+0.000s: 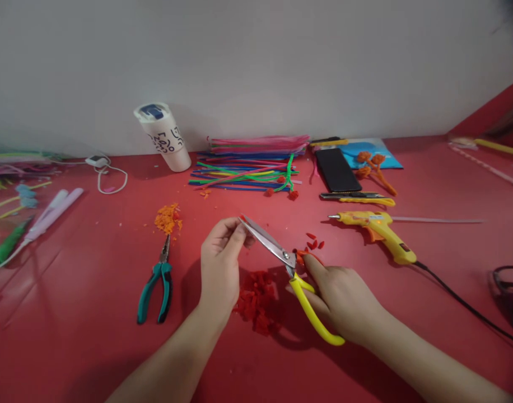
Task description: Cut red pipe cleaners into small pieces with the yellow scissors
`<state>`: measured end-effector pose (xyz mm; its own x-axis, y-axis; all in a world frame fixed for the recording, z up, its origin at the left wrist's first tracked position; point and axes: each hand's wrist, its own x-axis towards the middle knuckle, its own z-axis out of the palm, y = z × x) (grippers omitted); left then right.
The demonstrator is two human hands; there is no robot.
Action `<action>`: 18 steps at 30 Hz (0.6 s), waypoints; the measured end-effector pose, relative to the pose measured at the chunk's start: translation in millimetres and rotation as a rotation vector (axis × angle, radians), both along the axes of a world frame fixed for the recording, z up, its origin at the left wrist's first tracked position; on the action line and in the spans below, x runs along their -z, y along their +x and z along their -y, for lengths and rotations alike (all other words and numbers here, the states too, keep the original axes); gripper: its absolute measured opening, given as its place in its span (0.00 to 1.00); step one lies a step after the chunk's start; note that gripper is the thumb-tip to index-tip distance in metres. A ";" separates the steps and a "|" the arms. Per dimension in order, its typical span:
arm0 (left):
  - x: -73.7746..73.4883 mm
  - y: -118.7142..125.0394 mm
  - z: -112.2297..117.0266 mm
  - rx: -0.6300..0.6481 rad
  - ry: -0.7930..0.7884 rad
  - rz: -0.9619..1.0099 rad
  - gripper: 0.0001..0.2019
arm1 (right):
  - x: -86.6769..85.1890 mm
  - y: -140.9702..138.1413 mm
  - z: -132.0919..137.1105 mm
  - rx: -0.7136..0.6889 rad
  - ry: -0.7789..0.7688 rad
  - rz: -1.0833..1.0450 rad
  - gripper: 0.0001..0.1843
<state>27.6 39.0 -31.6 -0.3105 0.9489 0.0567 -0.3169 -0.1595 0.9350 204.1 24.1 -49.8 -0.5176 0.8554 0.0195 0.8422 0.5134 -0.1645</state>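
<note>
My left hand (pixel 223 257) is closed in a pinch on a small red piece (pixel 242 217), mostly hidden by the fingertips. The tips of the scissors (pixel 273 246) are right at those fingers, blades almost together. My right hand (pixel 340 296) grips the scissors by their yellow and orange handles. Below the blades lies a heap of red clippings (pixel 260 302), fuzzy-looking and partly in shadow. A few slim red pieces (pixel 313 243) rest just beyond my right hand. Left of my left hand are teal-handled pliers (pixel 159 285), jaws pointing at a pile of orange clippings (pixel 168 217).
Pipe cleaners (pixel 248 168) lie along the wall beside a white tumbler (pixel 166 137). At right are a phone (pixel 337 169), a utility knife (pixel 359 197) and a yellow glue gun (pixel 376 226) with a trailing cord. A pink tool (pixel 55 215) and green-handled tool (pixel 8 243) lie left.
</note>
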 end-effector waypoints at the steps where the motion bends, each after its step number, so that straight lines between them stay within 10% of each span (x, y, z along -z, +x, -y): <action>1: -0.1 0.3 0.0 0.001 0.002 0.007 0.04 | 0.2 0.2 0.0 -0.002 0.009 0.003 0.21; 18: 0.6 3.9 1.4 0.001 -0.013 0.064 0.03 | -0.8 -0.6 0.3 0.014 0.012 0.031 0.20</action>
<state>31.5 37.6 -32.2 -0.3125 0.9496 0.0240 -0.3762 -0.1470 0.9148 203.5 23.9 -49.0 -0.5064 0.8622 0.0139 0.8538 0.5036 -0.1318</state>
